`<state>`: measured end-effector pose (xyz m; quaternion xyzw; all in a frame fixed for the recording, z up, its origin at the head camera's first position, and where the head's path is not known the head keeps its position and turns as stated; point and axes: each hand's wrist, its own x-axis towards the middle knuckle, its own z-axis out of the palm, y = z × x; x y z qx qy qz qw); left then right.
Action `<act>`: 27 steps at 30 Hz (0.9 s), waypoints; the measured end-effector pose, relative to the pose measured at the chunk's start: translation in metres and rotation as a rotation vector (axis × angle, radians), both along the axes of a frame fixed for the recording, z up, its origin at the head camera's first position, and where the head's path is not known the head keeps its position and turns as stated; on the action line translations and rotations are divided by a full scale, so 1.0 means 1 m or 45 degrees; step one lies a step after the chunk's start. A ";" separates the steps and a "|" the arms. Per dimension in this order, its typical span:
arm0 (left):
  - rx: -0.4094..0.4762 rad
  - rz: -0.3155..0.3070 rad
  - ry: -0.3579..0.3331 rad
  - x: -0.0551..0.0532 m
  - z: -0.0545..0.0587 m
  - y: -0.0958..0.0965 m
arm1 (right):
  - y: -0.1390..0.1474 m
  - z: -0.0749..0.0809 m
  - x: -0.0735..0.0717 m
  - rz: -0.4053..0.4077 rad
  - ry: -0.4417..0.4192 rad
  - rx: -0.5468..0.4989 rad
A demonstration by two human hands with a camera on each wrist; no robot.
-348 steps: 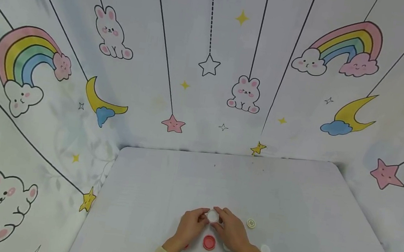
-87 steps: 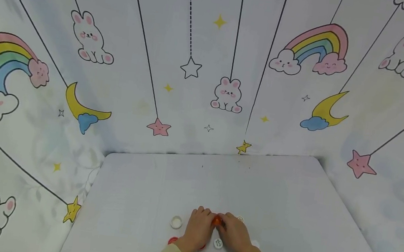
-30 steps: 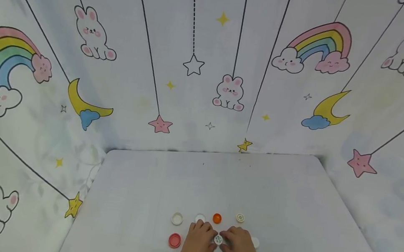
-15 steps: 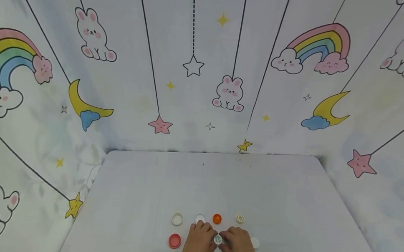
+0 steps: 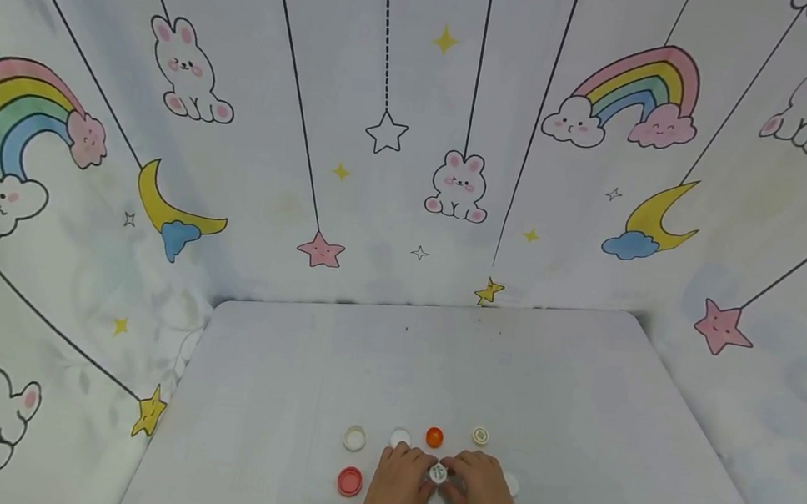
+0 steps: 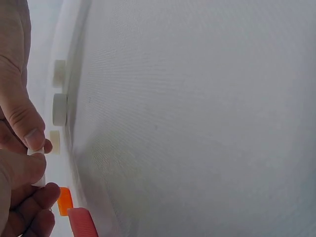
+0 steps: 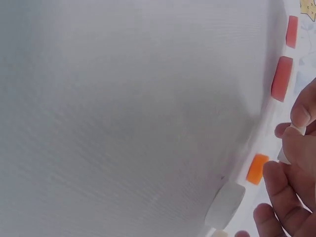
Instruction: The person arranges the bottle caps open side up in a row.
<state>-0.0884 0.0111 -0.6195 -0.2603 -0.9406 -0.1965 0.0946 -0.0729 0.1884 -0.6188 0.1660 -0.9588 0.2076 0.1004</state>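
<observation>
In the head view both hands meet low in the middle, over the white table. My left hand (image 5: 399,487) and my right hand (image 5: 485,496) pinch a small white bottle cap (image 5: 437,474) between them, its top marked with dark print. Seen from the left wrist, thumbs and fingertips press the white cap (image 6: 38,182) from both sides and cover most of it. An orange cap (image 5: 434,437) lies just beyond the hands. Left of the left hand is a red cap (image 5: 349,482); the right wrist view shows a second red cap (image 7: 292,32).
Beyond the left hand lie a cream ring-like cap (image 5: 354,438) and a white cap (image 5: 400,437) partly behind the fingers. A cream cap (image 5: 480,436) is at the back right. Another white cap (image 5: 511,485) shows beside the right hand. Patterned cloth (image 5: 380,199) rises behind the table.
Earlier the hands held a white cap, then an orange one, which now rests on the table. Since one second ago both hands keep hold of the printed white cap, which has shifted slightly away.
</observation>
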 end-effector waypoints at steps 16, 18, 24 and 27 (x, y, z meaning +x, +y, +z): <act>0.172 0.028 -0.002 0.000 0.001 0.001 | -0.004 0.002 0.002 -0.055 0.081 -0.152; 0.234 0.046 -0.055 0.000 0.001 0.001 | -0.004 0.003 0.002 -0.055 0.079 -0.175; 0.528 0.127 -0.336 -0.002 0.001 0.003 | -0.003 0.003 0.004 0.013 0.187 -0.289; 0.725 0.165 -0.497 -0.004 0.004 0.005 | -0.002 0.001 0.004 0.043 0.246 -0.331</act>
